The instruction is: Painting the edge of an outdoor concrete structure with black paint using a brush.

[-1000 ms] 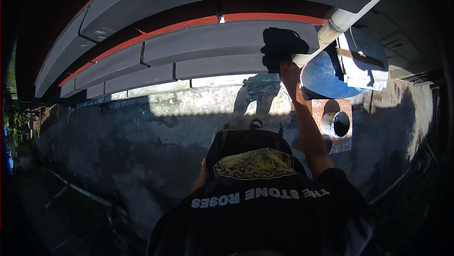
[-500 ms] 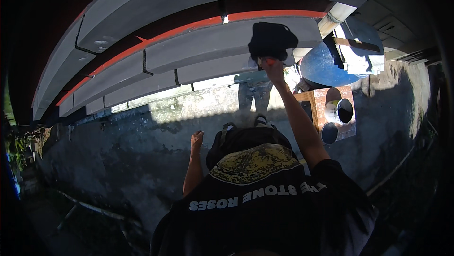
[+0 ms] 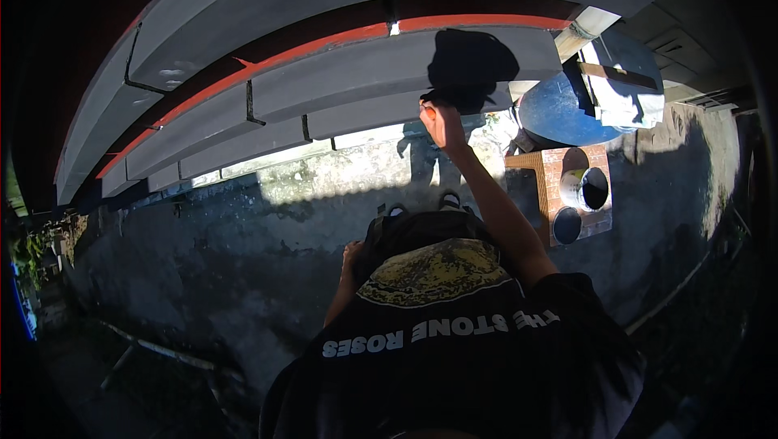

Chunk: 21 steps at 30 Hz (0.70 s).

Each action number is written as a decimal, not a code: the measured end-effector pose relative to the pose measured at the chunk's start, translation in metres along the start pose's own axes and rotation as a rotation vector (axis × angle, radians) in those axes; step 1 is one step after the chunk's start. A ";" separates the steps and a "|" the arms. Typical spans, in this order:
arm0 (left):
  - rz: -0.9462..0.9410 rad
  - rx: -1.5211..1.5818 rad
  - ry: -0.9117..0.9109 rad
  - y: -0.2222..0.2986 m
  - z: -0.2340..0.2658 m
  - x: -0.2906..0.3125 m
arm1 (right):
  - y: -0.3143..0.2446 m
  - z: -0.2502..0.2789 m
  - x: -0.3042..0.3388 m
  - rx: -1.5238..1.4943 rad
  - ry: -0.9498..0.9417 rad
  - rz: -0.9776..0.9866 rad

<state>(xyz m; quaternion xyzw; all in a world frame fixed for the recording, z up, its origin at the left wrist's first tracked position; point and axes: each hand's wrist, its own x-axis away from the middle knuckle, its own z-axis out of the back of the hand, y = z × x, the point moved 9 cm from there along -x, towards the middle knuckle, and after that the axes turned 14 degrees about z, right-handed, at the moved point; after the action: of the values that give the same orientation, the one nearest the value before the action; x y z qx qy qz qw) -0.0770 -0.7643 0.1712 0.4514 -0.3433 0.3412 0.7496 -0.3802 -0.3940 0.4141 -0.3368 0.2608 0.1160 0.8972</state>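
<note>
My right hand (image 3: 443, 124) is raised at the lower edge of the grey painted ledge (image 3: 348, 74). Its fingers are closed, and what they hold, if anything, is too small to make out. A dark shadow falls on the grey face just above it. My left hand (image 3: 351, 257) hangs low beside my dark shorts, its fingers curled and partly lost against the cloth. On a brown patterned small table (image 3: 598, 210), to the right of my right forearm, stands a pale round can (image 3: 574, 189) with a dark inside.
Behind the table is a blue barrel (image 3: 547, 111) with a white sheet (image 3: 640, 107) and a wooden strip (image 3: 620, 75) on top. A pale pipe (image 3: 585, 27) rises beside the ledge. Concrete ground (image 3: 267, 277) stretches below. A long pole (image 3: 166, 355) lies at lower left.
My right hand has moved slightly left and down along the ledge. My left hand has come closer to my body, and its fist shows less plainly.
</note>
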 end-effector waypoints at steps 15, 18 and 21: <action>-0.178 -0.727 0.054 0.036 -0.028 -0.050 | 0.092 0.080 -0.004 0.148 -0.166 -0.154; -0.035 -0.612 0.072 0.034 -0.033 -0.061 | 0.013 0.017 -0.006 -0.065 -0.008 0.221; -0.312 -0.789 0.111 0.056 -0.049 -0.051 | 0.033 0.012 -0.004 -0.295 -0.039 0.021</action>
<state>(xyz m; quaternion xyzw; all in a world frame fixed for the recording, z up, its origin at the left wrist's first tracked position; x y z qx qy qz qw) -0.1401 -0.7092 0.1367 0.1574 -0.3341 0.0900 0.9249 -0.3921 -0.3613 0.4059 -0.4601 0.2272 0.1691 0.8415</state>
